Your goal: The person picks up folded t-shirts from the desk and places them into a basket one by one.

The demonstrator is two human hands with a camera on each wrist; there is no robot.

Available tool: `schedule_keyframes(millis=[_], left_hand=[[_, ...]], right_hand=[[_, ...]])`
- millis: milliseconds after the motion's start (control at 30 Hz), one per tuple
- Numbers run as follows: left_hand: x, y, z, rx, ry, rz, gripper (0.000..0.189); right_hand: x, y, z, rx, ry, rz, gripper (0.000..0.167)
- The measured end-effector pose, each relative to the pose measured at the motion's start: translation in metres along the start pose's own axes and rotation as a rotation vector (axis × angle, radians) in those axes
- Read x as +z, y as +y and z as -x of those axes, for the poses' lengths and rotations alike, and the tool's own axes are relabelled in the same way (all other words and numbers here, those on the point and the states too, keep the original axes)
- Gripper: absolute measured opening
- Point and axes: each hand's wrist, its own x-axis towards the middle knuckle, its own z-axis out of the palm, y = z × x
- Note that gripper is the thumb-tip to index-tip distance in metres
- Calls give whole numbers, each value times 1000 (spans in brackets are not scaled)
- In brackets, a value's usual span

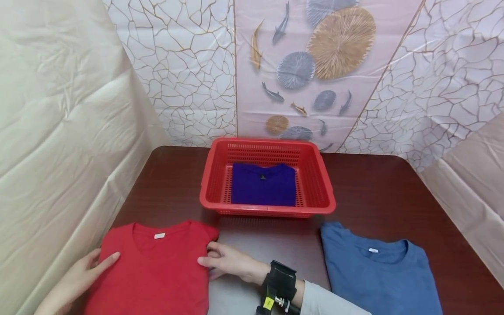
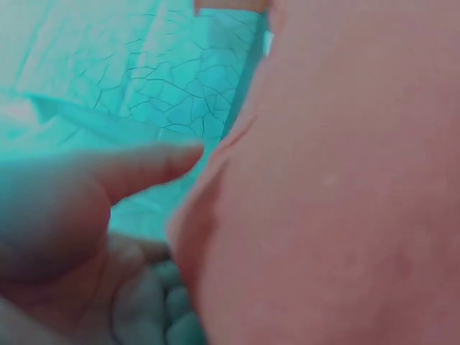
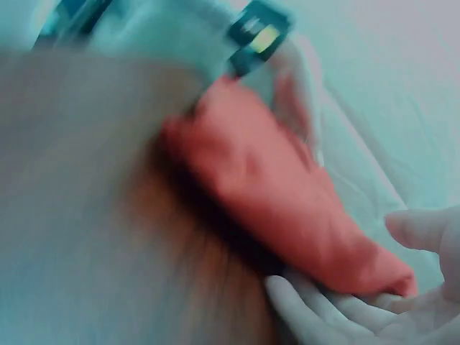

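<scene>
Head view: how far along are you?

"One folded deep-blue fabric shirt [image 1: 263, 190] lies inside the red perforated plastic basket [image 1: 267, 210]; the red fabric shirt [image 1: 157, 271], nearer me and left of it, and the slate-blue fabric shirt [image 1: 387, 280], nearer and right, are outside."

"Your hands?"

"My left hand [image 1: 80, 273] and right hand [image 1: 232, 261] lie unclenched at the red shirt's sides; blur probably hides any firm hold."

Person's L hand [image 1: 76, 278] is angling up & inward, thumb extending straight, fingers bending below it; R hand [image 1: 226, 261] is pointing across toward person's L, thumb standing apart from loosely bent fingers in R-wrist view; R forearm [image 1: 300, 293] is slanting in from lower R, w/ pale sleeve [image 1: 328, 302] covering it partway.
</scene>
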Motion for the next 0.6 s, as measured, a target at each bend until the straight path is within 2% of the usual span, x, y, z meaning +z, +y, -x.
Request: schedule_keyframes(millis=[67, 167, 233, 367, 533, 600], left_hand=[[2, -6, 0, -22, -105, 176, 76], [5, -17, 1, -37, -217, 390, 81], [7, -23, 1, -48, -259, 475, 82], [10, -29, 0, -53, -292, 553, 83], [12, -32, -1, -56, -287, 639, 79], [13, -34, 0, -19, -315, 716, 75]], right_hand=[[3, 1, -2, 69, -49, -182, 60], [9, 1, -8, 124, -100, -273, 59], [15, 2, -12, 142, -108, -307, 54], [25, 4, -22, 152, -60, -356, 49], [27, 8, -23, 155, 29, -417, 53], [27, 9, -20, 152, 47, -435, 55]])
